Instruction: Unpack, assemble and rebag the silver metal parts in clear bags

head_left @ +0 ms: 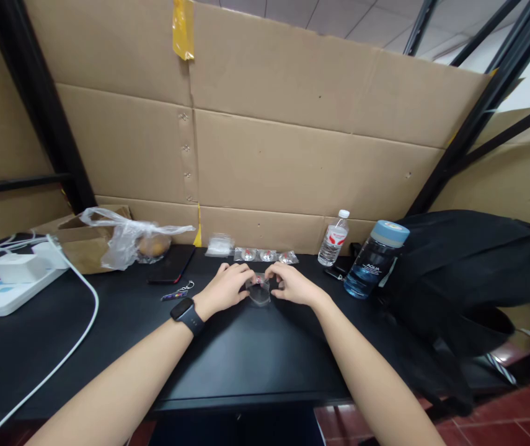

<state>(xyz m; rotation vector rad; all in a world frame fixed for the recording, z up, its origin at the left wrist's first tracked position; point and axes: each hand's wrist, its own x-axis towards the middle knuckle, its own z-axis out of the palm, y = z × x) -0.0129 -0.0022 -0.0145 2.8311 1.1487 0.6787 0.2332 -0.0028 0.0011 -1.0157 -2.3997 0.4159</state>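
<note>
Both my hands meet at the middle of the black table [246, 353]. My left hand [226, 286], with a black watch on its wrist, and my right hand [292, 284] pinch the top of a small clear plastic bag [259, 293] that rests on the table between them. Something small and dark lies inside the bag; I cannot make it out. Just behind my hands, a row of similar small clear bags with red-and-white pieces [265, 254] lies by the cardboard wall.
A small water bottle [333, 239] and a blue bottle [373, 260] stand to the right, beside a black backpack [460, 279]. On the left are a dark phone [172, 265], a keychain [177, 292], a plastic bag with food [134, 243], a white power strip [8, 285] and a white cable [79, 322].
</note>
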